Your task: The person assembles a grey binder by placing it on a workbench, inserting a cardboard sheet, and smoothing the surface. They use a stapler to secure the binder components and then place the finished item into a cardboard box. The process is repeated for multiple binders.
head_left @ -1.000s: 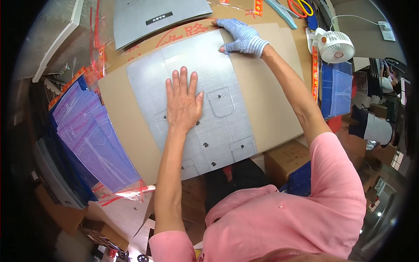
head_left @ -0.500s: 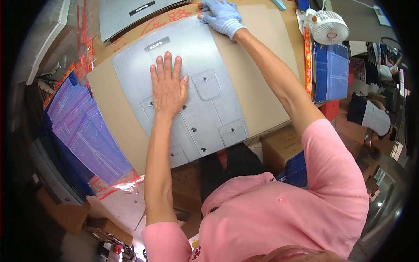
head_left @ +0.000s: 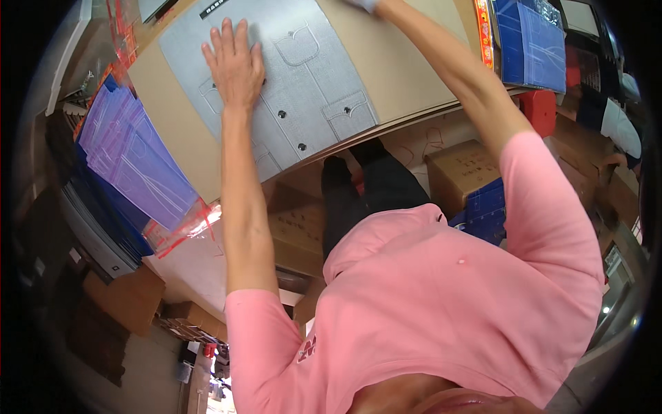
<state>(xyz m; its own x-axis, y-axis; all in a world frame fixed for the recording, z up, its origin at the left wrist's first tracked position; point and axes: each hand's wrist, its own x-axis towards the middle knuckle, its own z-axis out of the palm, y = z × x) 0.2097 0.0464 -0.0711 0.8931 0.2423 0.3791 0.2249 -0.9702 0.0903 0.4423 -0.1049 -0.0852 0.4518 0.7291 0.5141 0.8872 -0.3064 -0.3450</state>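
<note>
My left hand (head_left: pixel 236 67), bare and with its fingers stretched out, lies flat on a grey sheet (head_left: pixel 303 86). The sheet is printed like a denim shirt front, with pockets and dark round buttons, and has a small black label (head_left: pixel 212 7) near its far end. Under it lies a larger brown cardboard sheet (head_left: pixel 396 62), showing on both sides. At the top edge of the picture, only the wrist end of my right hand (head_left: pixel 365 4) appears, in a light blue glove. Its fingers are cut off from view, so what they touch is hidden.
Purple printed sheets (head_left: pixel 138 155) are fanned out at the left beside red-edged clear plastic (head_left: pixel 183 231). Blue packaged sheets (head_left: pixel 531 48) lie at the right, above a red stool (head_left: pixel 538 112). A cardboard box (head_left: pixel 458 169) stands below the table edge.
The view has tipped downward, so the table sits higher in the picture and the fan has left it. My left hand stays flat on the grey sheet; my right hand has mostly left view.
</note>
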